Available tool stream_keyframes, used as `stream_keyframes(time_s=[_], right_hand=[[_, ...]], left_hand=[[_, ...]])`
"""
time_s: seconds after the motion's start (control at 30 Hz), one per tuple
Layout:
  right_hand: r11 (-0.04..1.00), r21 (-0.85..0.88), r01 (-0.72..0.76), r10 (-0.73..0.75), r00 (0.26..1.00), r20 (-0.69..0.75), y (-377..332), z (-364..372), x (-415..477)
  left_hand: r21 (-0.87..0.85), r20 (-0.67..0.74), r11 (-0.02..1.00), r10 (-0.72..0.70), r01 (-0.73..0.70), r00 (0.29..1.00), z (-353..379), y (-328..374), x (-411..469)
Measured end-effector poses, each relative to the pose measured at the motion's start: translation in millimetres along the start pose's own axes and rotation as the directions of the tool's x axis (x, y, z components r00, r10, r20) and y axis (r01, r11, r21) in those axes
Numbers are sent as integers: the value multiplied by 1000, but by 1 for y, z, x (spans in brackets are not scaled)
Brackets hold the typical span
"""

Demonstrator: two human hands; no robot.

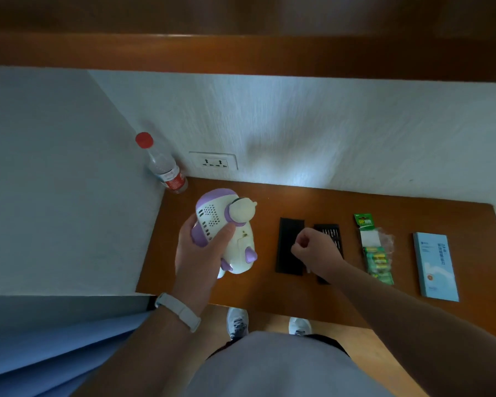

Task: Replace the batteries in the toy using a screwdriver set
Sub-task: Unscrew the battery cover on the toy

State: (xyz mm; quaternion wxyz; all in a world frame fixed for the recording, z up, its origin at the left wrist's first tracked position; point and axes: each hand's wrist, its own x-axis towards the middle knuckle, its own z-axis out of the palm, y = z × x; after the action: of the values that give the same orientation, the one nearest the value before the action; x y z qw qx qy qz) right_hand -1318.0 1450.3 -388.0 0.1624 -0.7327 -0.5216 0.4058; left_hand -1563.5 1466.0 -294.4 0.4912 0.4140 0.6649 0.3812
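Observation:
My left hand (196, 253) grips a white and purple toy (226, 224) and holds it tilted just above the left part of the wooden table (269, 293). The toy's back, with speaker holes and a small hatch, faces me. My right hand (317, 250) is closed with fingers pinched, over the black bit tray (328, 230) of the screwdriver set. A thin pale screwdriver (308, 269) pokes out below that hand and is mostly hidden by it. The set's black cover (290, 247) lies between the toy and the tray. A green pack of batteries (375, 253) lies to the right.
A light blue box (435, 265) lies at the table's right end. A clear bottle with a red cap (163, 164) stands in the back left corner next to a wall socket (214, 161). White walls close in the table at the back and left.

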Motion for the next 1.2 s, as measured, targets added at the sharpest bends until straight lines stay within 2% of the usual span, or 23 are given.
stream_keyframes(time_s=[0.17,0.3,0.4,0.57,0.7,0.83,0.93,1.07,1.2], right_hand=[[976,-216,3,11,998,64,11,12,20],[956,-293,6,19,996,85,12,16,27],[963,-270,-8,26,997,66,13,19,27],[993,-91,-75,73,997,-21,13,6,13],[995,65,-71,83,975,-207,5,-19,-8],[979,200,-48,99,963,-252,-11,-41,-35],[946,323,-6,82,971,-223,-32,-53,-55],[898,435,66,-10,992,-129,-63,-67,-75],[704,710,-5,-73,994,79,-83,-79,-87]], left_hand=[[56,-22,998,9,-8,1000,-21,-5,-4],[43,-40,999,-3,4,999,-27,-7,-2],[39,-39,999,4,-2,999,-30,-9,-1],[43,13,999,23,-24,1000,-25,-8,-2],[24,39,999,37,-38,999,-14,-4,1],[4,89,998,57,-57,994,-2,3,4],[-69,146,994,96,-86,985,12,15,2],[-188,231,968,208,-166,951,33,36,-7],[-205,304,938,333,-280,893,46,53,-18]])
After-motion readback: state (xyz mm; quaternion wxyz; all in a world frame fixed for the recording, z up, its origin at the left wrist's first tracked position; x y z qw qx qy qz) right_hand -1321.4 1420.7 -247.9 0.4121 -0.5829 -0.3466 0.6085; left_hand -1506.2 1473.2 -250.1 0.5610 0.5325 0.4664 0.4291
